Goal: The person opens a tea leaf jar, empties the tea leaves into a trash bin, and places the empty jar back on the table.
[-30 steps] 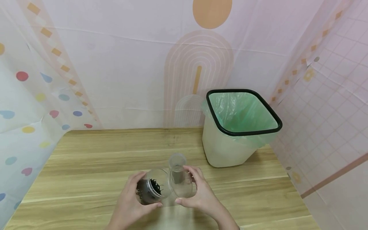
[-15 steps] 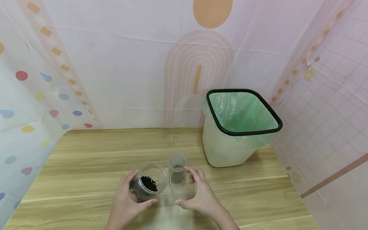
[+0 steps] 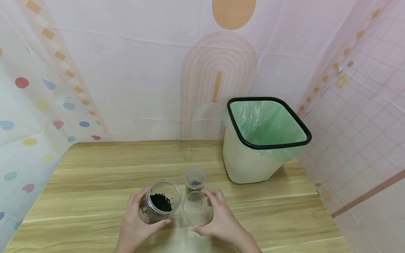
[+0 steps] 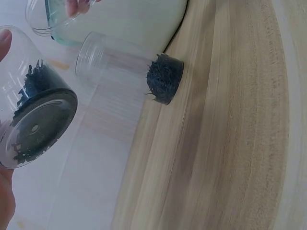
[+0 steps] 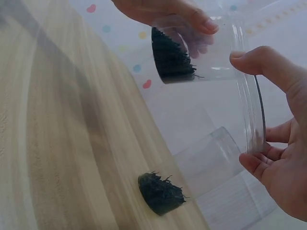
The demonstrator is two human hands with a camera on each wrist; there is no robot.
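While left hand (image 3: 134,219) grips tea jar (image 3: 159,206), right hand (image 3: 221,219) pinches clear lid (image 3: 197,212) upright beside it

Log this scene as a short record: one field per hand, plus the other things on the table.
left hand: grips a clear jar partly filled with dark dried leaves
right hand: holds a clear round lid by its edge, beside the jar's mouth
small cup: upright on the wooden table, dark leaves at its bottom
bin: green-lined, at the table's far right
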